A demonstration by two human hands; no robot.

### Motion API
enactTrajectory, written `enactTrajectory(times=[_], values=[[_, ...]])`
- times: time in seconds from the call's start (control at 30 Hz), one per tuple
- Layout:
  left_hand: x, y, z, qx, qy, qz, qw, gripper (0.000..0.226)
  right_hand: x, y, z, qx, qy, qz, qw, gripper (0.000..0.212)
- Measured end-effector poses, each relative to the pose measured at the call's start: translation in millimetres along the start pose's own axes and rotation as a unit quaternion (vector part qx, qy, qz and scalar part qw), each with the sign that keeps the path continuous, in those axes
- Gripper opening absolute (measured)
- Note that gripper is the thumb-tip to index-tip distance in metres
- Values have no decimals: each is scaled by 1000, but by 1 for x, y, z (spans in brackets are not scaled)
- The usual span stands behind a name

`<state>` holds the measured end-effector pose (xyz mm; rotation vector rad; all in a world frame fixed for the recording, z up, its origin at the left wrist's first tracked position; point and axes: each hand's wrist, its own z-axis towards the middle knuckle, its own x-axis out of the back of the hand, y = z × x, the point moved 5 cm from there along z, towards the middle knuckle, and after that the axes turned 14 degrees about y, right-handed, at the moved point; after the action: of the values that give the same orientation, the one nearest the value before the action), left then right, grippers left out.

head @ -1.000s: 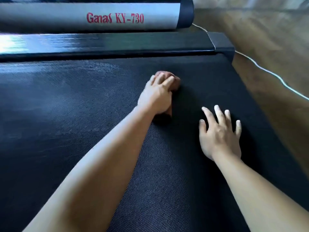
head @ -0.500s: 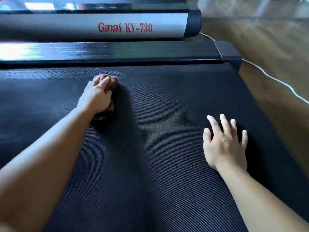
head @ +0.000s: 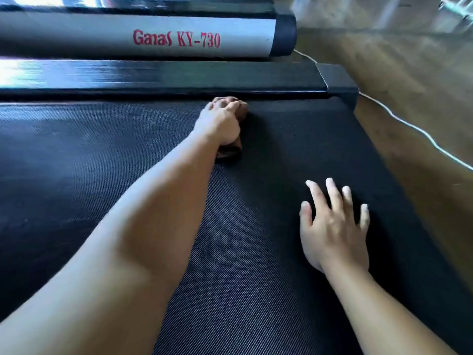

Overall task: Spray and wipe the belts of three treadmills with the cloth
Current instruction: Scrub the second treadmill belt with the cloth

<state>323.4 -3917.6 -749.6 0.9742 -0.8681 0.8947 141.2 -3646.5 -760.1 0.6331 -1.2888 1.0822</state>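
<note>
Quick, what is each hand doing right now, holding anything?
Left hand: closed on the brown cloth, pressing it on the treadmill belt.
Right hand: open, holding nothing, fingers spread flat on the belt.

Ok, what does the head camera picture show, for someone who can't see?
A left hand grips a crumpled brown cloth against a black treadmill belt, by its far edge. The right hand rests flat on the belt, fingers spread.
</note>
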Motion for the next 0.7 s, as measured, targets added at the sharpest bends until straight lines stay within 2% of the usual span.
enactTrajectory(times=[0.13, 0.27, 0.43, 0.57, 0.7], values=[[-12, 60, -34, -127, -29, -35, 991, 60, -4, 1, 1, 10, -1, 7, 1000, 52], [2, 47, -78, -142, -40, -62, 987, 64, -7, 2, 2, 10, 2, 13, 1000, 51], [39, -50, -104, -81, 31, -62, 994, 58, -8, 1, 3, 14, 9, -2, 1000, 52], [62, -130, -87, 71, 59, -10, 996, 56, -8, 2, 3, 9, 9, -4, 1000, 51], [51, -121, -57, 102, 54, 11, 993, 59, -10, 2, 3, 7, 14, -2, 1000, 51]])
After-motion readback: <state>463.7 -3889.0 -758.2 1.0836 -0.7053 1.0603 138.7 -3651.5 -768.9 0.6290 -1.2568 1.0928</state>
